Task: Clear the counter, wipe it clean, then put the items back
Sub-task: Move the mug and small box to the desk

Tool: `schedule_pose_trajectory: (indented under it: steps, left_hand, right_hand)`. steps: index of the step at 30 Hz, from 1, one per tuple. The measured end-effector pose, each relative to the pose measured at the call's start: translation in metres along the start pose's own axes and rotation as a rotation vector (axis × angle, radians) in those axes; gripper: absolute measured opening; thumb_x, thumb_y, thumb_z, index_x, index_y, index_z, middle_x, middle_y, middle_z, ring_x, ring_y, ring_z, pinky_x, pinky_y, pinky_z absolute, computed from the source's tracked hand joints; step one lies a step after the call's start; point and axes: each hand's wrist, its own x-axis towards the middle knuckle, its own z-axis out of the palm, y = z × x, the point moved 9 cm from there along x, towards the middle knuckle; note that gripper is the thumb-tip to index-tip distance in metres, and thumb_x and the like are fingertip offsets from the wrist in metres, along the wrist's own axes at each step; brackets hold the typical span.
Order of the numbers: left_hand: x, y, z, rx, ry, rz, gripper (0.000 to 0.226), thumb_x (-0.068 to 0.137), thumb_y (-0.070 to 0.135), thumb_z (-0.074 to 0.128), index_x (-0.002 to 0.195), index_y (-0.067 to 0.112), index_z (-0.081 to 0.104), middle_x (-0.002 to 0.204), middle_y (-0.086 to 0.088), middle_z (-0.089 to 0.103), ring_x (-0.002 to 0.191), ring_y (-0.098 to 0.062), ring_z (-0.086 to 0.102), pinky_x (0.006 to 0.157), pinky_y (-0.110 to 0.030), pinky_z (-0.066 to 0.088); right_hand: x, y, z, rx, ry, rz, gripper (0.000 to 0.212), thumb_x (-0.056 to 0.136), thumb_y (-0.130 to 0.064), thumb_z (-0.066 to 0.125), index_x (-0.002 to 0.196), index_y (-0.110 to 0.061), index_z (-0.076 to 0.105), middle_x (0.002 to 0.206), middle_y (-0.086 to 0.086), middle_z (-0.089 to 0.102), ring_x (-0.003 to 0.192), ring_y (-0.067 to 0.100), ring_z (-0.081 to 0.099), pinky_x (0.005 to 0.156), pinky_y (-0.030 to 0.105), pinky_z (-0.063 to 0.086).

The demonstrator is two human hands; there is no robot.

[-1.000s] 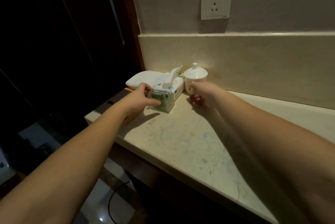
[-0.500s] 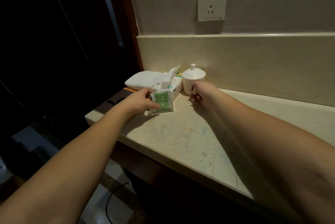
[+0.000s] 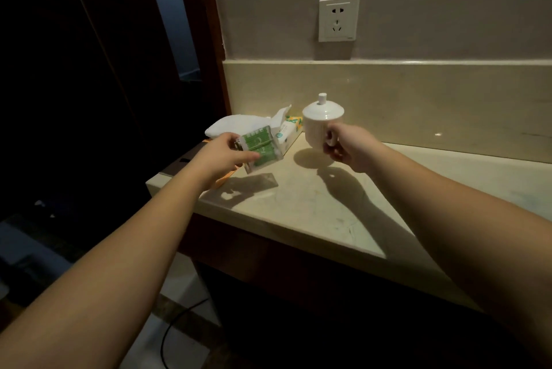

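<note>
Both hands lift items: left fingers (image 3: 249, 156) pinch tilted green packet (image 3: 260, 149), right fingers (image 3: 330, 149) grip upright lidded cup (image 3: 317, 126).

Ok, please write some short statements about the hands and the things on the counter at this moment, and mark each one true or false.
1. The right hand holds the white lidded cup by its handle. True.
2. The cup stands on the counter. False: it is lifted, with its shadow on the stone below it.
3. The left hand holds a green and clear packet. True.
4. The tissue pack is in the right hand. False: it lies on the counter near the wall, and no hand is on it.
5. A plug sits in the wall socket. False: the socket is empty.
</note>
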Motion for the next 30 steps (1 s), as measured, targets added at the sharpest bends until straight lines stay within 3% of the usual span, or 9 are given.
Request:
schedule_pose_trajectory:
  steps: [6,10,14,17,20,23,26,30]
  left_hand:
    - [-0.054,0.008,0.001,-0.265,-0.074,0.046,0.035,0.08,0.018,0.076,0.107,0.025,0.055,0.109,0.005,0.064,0.097,-0.014,0.059,0.07,-0.03,0.044]
    - [-0.091,0.012,0.011,-0.353,-0.14,0.076,0.034,0.08,0.015,0.076,0.104,0.025,0.055,0.117,0.002,0.062,0.105,-0.017,0.061,0.083,-0.037,0.05]
    - [-0.123,0.022,0.029,-0.413,-0.221,0.104,0.036,0.078,0.012,0.077,0.103,0.027,0.055,0.114,0.007,0.06,0.106,-0.018,0.061,0.09,-0.045,0.052]
    - [-0.143,0.028,0.046,-0.399,-0.271,0.118,0.054,0.066,0.016,0.084,0.111,0.018,0.054,0.118,-0.001,0.06,0.103,-0.029,0.064,0.089,-0.049,0.052]
    - [-0.163,0.034,0.066,-0.362,-0.329,0.127,0.079,0.057,0.025,0.089,0.125,0.013,0.049,0.124,-0.004,0.058,0.097,-0.027,0.067,0.082,-0.043,0.056]
    - [-0.184,0.042,0.09,-0.348,-0.372,0.141,0.09,0.044,0.043,0.085,0.123,0.018,0.051,0.119,-0.002,0.061,0.098,-0.027,0.067,0.089,-0.048,0.053]
    - [-0.206,0.054,0.126,-0.342,-0.429,0.172,0.075,0.042,0.043,0.083,0.109,0.029,0.053,0.106,-0.002,0.065,0.098,-0.024,0.065,0.09,-0.043,0.052]
    - [-0.235,0.071,0.182,-0.322,-0.533,0.193,0.056,0.051,0.033,0.083,0.1,0.037,0.056,0.1,-0.003,0.067,0.101,-0.024,0.064,0.089,-0.039,0.052]
  right_hand:
    - [-0.079,0.001,-0.015,0.021,0.056,-0.016,0.011,0.085,-0.014,0.049,0.076,-0.008,0.053,0.075,0.013,0.056,0.067,0.023,0.054,0.056,0.024,0.042]
    - [-0.14,0.016,-0.031,0.049,0.098,0.006,0.017,0.091,-0.024,0.053,0.088,-0.007,0.057,0.085,0.012,0.061,0.076,0.022,0.061,0.061,0.024,0.047]
    - [-0.2,0.035,-0.048,0.095,0.16,0.03,0.025,0.095,-0.029,0.052,0.079,-0.01,0.057,0.08,0.011,0.062,0.072,0.019,0.063,0.061,0.024,0.048]
    - [-0.24,0.048,-0.064,0.093,0.209,0.052,0.027,0.096,-0.029,0.051,0.076,-0.012,0.055,0.083,0.011,0.062,0.069,0.016,0.062,0.058,0.022,0.047]
    - [-0.274,0.064,-0.082,0.089,0.255,0.052,0.028,0.096,-0.029,0.05,0.073,-0.015,0.054,0.086,0.009,0.061,0.07,0.015,0.062,0.057,0.022,0.044]
    - [-0.307,0.086,-0.103,0.108,0.309,0.066,0.027,0.097,-0.03,0.049,0.075,-0.015,0.057,0.083,0.006,0.061,0.073,0.015,0.061,0.06,0.023,0.046]
    - [-0.342,0.111,-0.13,0.161,0.371,0.079,0.023,0.097,-0.029,0.049,0.082,-0.014,0.059,0.077,0.003,0.061,0.075,0.016,0.061,0.061,0.024,0.047]
    - [-0.392,0.149,-0.171,0.158,0.447,0.105,0.026,0.097,-0.032,0.049,0.083,-0.014,0.061,0.089,0.009,0.065,0.084,0.018,0.066,0.065,0.026,0.048]
